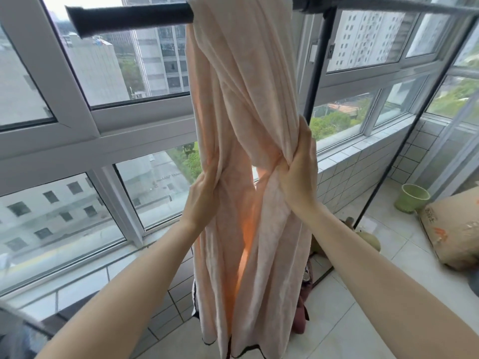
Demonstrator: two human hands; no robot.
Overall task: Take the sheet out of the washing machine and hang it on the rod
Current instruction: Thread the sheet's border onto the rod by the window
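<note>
The pink sheet (241,104) hangs bunched over the dark rod (129,16) in front of the window (77,120), its lower edges near the tiled floor (363,294). The left hand (203,198) grips the sheet's left fold with curled fingers, and the right hand (298,172) clutches a gathered bunch of cloth on the right side. A green pot (412,198) and a brown sack (456,229) sit on the floor to the right.

Sheet (241,86): soft matt peach cloth, creased. Rod (129,18): dark matt covering, slightly fuzzy. Floor tiles (363,320): glossy white ceramic.
</note>
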